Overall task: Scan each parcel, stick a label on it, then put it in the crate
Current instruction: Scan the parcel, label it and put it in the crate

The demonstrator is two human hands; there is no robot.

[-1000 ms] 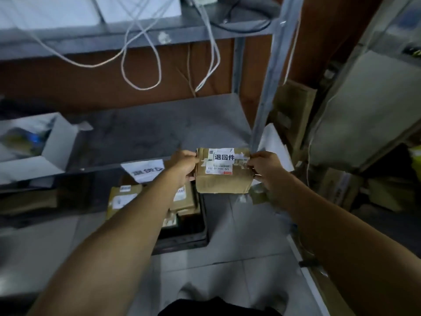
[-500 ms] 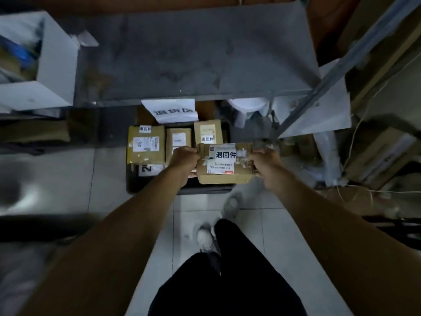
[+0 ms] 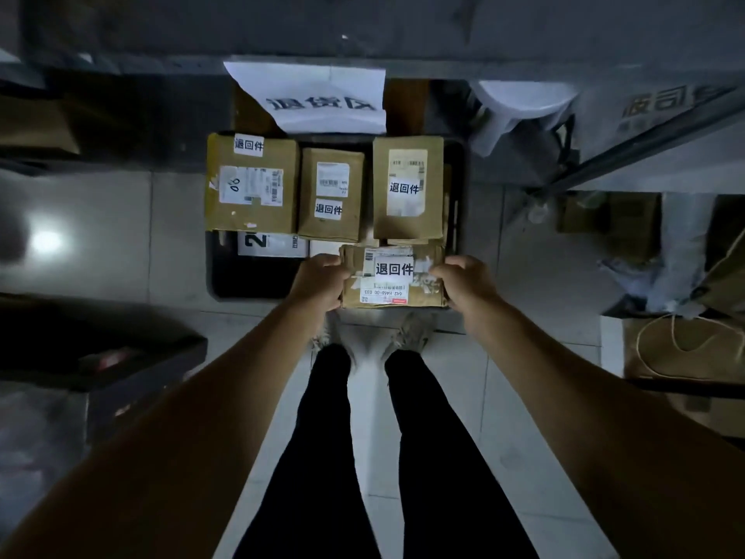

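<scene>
I hold a small brown cardboard parcel (image 3: 393,278) with a white label of black characters on top. My left hand (image 3: 318,282) grips its left end and my right hand (image 3: 463,282) grips its right end. The parcel hangs over the near right corner of a black crate (image 3: 250,282) that stands on the floor. In the crate's far half three labelled brown parcels lie side by side: a large one (image 3: 252,183), a narrow middle one (image 3: 331,193) and a tall right one (image 3: 407,187). More parcels lie under them.
A grey shelf board (image 3: 363,26) runs over the crate's far side, with a white paper sign (image 3: 318,98) hanging from its edge. A brown paper bag (image 3: 677,349) and boxes stand at right. A dark box (image 3: 100,357) is at left. My legs and shoes are below the parcel.
The parcel went down from shelf height to just above the crate's near right corner, both hands still holding it. My view tilted from the shelf to the floor.
</scene>
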